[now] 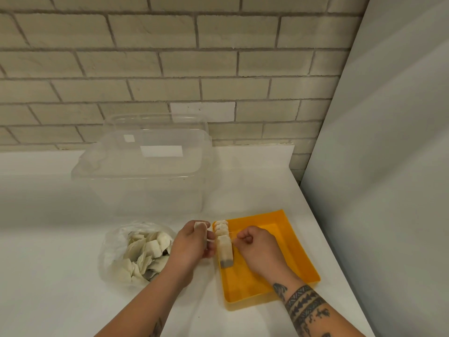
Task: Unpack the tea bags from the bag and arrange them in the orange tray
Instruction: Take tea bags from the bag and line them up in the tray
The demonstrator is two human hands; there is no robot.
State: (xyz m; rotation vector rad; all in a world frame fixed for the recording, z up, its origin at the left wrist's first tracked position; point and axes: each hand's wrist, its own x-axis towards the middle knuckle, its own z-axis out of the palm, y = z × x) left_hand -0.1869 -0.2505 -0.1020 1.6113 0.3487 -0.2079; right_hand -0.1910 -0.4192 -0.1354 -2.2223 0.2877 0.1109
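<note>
My left hand (194,244) curls round 1 tea bag (199,224), just left of the orange tray (286,251). My right hand (257,249) is over the tray, fingertips pinched on what looks like a thin string (232,233) beside the row of tea bags (224,244) standing along the tray's left wall. The plastic bag (116,254), holding loose tea bags, lies on the white counter (60,263) left of both hands. 1 clear tub (145,171) stands behind, near the brick wall (170,57).
</note>
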